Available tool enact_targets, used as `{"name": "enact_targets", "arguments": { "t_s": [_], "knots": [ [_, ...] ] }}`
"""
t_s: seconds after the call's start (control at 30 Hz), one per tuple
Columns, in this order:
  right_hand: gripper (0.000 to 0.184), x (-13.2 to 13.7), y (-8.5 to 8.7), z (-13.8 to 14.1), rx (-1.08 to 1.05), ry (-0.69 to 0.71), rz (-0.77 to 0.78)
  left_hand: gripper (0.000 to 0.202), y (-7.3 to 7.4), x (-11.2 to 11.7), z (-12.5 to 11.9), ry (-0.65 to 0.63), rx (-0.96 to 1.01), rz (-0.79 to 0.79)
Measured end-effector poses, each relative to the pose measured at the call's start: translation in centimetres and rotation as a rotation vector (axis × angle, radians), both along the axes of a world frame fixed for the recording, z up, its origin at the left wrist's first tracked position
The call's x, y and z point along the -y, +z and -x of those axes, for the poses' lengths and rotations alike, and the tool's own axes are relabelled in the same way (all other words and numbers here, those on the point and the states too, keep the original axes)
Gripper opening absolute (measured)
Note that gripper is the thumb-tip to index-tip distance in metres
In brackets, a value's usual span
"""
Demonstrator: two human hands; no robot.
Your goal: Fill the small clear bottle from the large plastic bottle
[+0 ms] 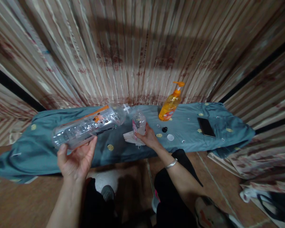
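Note:
A large clear plastic bottle [85, 128] with an orange label lies tilted in my left hand [77, 158], its open neck pointing right and a little up. The thumb and fingers support it from below. My right hand [147, 136] is wrapped round a small clear bottle [139, 122] with pink print, which stands upright. The big bottle's mouth is just left of the small bottle's top, apart from it. A folded white cloth or tissue [130, 138] lies under the small bottle. Whether liquid is inside the large bottle is hard to make out.
On the blue-green cloth-covered bench [123, 155] stands an orange pump bottle [168, 106]. A small black cap [164, 129], a white round lid [170, 137] and a dark phone [206, 127] lie to the right. A striped curtain [133, 57] hangs behind.

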State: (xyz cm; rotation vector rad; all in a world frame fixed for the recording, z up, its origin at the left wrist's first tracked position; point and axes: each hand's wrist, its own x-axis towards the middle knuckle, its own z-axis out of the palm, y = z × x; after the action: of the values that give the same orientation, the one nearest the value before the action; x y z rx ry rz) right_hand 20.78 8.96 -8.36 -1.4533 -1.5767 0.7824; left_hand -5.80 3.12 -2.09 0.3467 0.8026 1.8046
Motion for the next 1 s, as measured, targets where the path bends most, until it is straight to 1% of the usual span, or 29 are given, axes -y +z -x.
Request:
{"name": "enact_targets", "arguments": {
  "t_s": [0.13, 0.33, 0.5, 0.63, 0.83, 0.9, 1.0],
  "knots": [
    [0.075, 0.0, 0.1, -0.2, 0.006, -0.019, 0.004, 0.062, 0.0, 0.0, 0.0, -0.003, 0.010, 0.016],
    [0.075, 0.3, 0.4, -0.2, 0.037, 0.024, -0.033, 0.081, 0.0, -0.1, -0.2, -0.025, 0.030, 0.000],
    [0.074, 0.7, 0.8, 0.2, 0.071, 0.025, -0.031, 0.079, 0.1, -0.3, -0.4, -0.012, 0.030, -0.034],
    [0.073, 1.0, 1.4, 0.2, 0.087, 0.043, -0.038, 0.073, 0.3, -0.3, -0.5, -0.009, 0.014, -0.041],
    [0.071, 1.3, 2.6, 0.3, 0.131, 0.062, 0.001, 0.084, 0.6, -0.3, -0.8, 0.014, -0.023, -0.003],
    [0.071, 1.3, 2.7, 0.4, 0.145, 0.069, 0.002, 0.085, 0.6, -0.3, -0.9, 0.014, -0.038, -0.004],
    [0.065, 1.2, 2.6, 0.5, 0.152, 0.080, -0.012, 0.085, 0.6, -0.4, -1.0, 0.004, -0.050, -0.007]
  ]
}}
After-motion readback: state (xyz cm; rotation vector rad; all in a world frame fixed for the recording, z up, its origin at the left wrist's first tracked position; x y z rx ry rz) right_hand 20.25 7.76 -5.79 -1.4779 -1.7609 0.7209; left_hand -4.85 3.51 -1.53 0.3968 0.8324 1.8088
